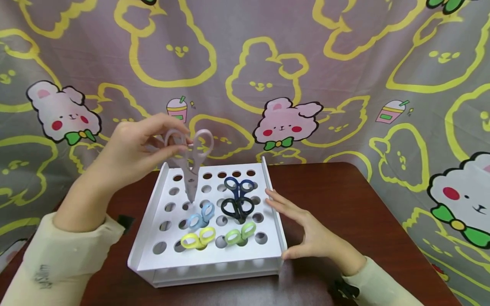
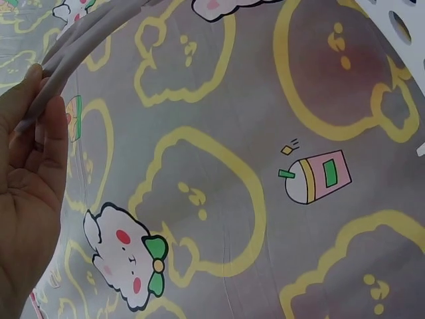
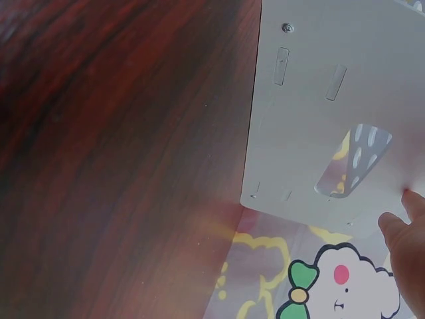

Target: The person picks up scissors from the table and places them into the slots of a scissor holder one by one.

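Note:
My left hand (image 1: 134, 146) pinches a pair of grayish-mauve scissors (image 1: 190, 180) by one handle loop. Its blades point down over the left part of a white rack (image 1: 164, 260) with rows of round holes, the tip close above a hole. Fingers spread, my right hand (image 1: 310, 236) touches the rack's right side panel (image 3: 299, 119), thumb at the front corner. Standing in holes with handles up are light blue scissors (image 1: 201, 218), yellow scissors (image 1: 198, 241), green scissors (image 1: 240, 237), black scissors (image 1: 238, 211) and navy scissors (image 1: 237, 190).
The rack stands on a dark reddish-brown table (image 1: 329, 191). Behind the table hangs a grey curtain (image 1: 237, 25) printed with yellow outlines and rabbit heads. In the right wrist view, the side panel has an oblong cutout.

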Demonstrator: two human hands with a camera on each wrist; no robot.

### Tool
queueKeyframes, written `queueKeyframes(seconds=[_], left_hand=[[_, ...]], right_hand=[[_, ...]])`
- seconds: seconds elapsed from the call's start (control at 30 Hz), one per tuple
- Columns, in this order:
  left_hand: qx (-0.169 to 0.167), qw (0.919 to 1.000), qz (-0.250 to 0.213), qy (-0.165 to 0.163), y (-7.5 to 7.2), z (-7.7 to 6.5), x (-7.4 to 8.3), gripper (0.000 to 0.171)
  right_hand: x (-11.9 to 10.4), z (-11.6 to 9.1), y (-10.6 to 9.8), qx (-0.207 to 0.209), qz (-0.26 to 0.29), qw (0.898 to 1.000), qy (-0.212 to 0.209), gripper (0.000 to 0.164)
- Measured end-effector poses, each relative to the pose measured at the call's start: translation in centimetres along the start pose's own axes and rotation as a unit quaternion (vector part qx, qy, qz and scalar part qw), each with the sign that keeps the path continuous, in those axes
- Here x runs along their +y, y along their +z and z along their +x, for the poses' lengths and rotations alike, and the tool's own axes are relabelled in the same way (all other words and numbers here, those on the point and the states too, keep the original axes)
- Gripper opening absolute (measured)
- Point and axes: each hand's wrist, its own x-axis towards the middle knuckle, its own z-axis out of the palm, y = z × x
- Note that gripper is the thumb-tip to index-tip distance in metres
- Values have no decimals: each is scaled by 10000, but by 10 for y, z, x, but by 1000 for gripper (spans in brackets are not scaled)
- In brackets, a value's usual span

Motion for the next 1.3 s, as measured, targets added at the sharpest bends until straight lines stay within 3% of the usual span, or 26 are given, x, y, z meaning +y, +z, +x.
queueKeyframes(seconds=[0.3,0.6,1.3], left_hand=[[-115,9997,-232,26,9,3,-2,33],[-311,9987,-342,-230,15,-1,-1,31],[-300,9977,-348,-490,7,-11,-9,26]], right_hand=[[2,-1,0,-17,-23,10000,-45,103],[1,-1,0,11,17,10000,-18,103],[0,-1,1,27,11,10000,59,102]])
